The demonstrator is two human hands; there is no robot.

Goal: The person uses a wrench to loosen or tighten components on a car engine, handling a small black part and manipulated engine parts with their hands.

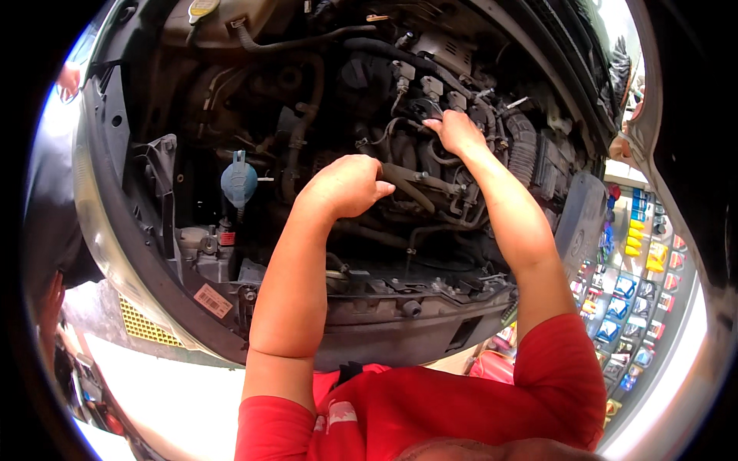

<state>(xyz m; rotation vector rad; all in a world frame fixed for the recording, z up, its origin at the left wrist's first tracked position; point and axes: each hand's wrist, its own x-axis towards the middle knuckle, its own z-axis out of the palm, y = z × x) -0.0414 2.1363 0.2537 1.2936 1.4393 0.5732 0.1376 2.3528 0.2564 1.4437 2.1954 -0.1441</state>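
Over the middle of the engine bay is my left hand (346, 186), its fingers curled down and mostly hidden. A dark rubber hose (411, 184) shows right beside its thumb; whether I grip the hose cannot be made out. My right hand (459, 134) reaches farther in, thumb and fingers pinched together at a small black part (425, 110) on the engine top. Just beyond those fingers stand several grey ignition coils (432, 87) in a row. Thin wiring (396, 123) loops between my two hands.
A blue-capped washer filler (239, 180) rises on the left. The front crossmember (411, 307) runs between my body and the engine. On the right are a ribbed air duct (521, 146) and a dark plastic cover (582, 215). Beyond the car, packaged goods (623, 307) hang on a rack.
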